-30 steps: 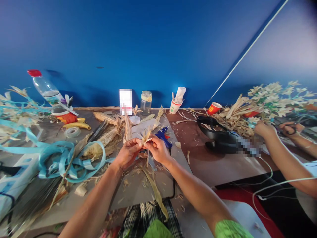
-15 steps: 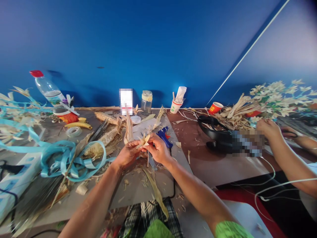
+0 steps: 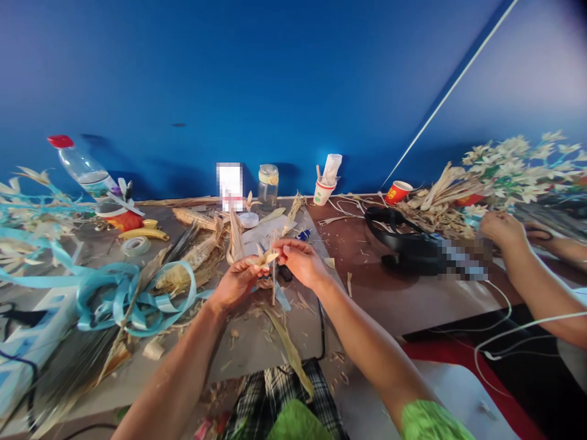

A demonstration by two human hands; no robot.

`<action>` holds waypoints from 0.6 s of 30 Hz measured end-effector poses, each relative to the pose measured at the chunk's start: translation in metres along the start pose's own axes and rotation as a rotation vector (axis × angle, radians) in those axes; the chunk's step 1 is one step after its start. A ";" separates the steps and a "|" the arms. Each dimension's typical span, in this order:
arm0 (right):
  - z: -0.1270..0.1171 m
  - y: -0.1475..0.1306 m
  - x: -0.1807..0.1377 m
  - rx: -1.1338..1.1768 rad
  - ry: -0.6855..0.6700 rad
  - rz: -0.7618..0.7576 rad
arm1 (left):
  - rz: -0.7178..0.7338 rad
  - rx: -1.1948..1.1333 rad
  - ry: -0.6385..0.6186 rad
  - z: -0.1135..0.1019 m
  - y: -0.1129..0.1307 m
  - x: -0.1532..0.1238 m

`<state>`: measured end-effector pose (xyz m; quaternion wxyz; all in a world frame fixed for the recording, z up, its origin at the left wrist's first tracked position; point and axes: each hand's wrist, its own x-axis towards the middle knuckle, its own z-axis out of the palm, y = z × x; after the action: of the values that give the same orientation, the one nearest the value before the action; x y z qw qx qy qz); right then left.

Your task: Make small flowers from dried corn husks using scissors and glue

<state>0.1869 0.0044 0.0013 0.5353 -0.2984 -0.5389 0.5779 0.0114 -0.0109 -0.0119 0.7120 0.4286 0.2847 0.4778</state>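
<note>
My left hand (image 3: 241, 278) pinches a small flower of pale dried corn husk (image 3: 263, 259) between thumb and fingers above the table. Its pointed petals spread upward. Close on the right side, my right hand (image 3: 300, 261) is closed with thumb and forefinger at the tip of one petal. A thin pale stick (image 3: 274, 290) shows just below the flower; whether it is joined to it I cannot tell. Behind my right hand is a blue glue gun (image 3: 303, 234), mostly hidden. A long husk strip (image 3: 291, 351) lies at the table's front edge.
Curled light-blue ribbon (image 3: 107, 299) and corn cobs (image 3: 197, 260) lie on the left, beside a white power strip (image 3: 39, 342). A lidded jar (image 3: 268, 186) and a paper cup (image 3: 324, 192) stand along the wall. On the right are a black headset-like object (image 3: 403, 247) and another person's hand (image 3: 503, 232).
My right hand has shifted slightly right, its fingers now at a petal tip rather than around the flower. The flower has tipped a little in my left hand. More of the glue gun is covered.
</note>
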 end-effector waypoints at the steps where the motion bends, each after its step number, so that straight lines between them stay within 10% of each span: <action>1: 0.000 -0.002 0.001 0.021 -0.016 0.022 | -0.016 0.015 -0.009 -0.001 -0.001 0.000; 18: 0.003 0.000 0.000 0.121 -0.076 0.117 | -0.160 -0.036 -0.086 0.000 -0.005 0.001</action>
<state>0.1841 0.0037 0.0016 0.4969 -0.2745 -0.5044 0.6507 0.0142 -0.0115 -0.0164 0.7669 0.4118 0.2788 0.4056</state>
